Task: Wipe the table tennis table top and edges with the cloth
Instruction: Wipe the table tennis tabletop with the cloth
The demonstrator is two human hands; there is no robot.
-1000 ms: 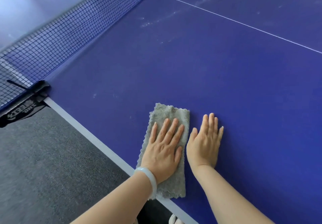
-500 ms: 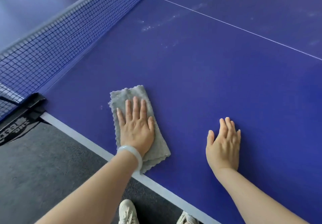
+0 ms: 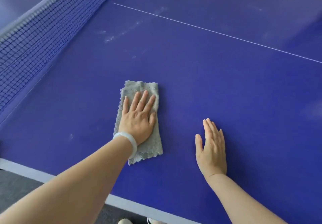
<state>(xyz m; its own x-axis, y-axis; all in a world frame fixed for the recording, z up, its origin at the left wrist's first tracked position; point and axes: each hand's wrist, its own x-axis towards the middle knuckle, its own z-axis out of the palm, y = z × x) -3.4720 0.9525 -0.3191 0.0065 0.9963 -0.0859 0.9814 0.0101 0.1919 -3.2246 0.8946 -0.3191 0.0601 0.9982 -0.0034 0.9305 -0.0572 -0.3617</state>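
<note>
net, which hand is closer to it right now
Left. The left hand, flat on the cloth, sits nearer the net. The right hand rests on bare table, farther from it.

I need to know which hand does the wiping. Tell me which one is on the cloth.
The left hand, the one with the pale bangle, presses the grey cloth; the right hand lies on bare table.
</note>
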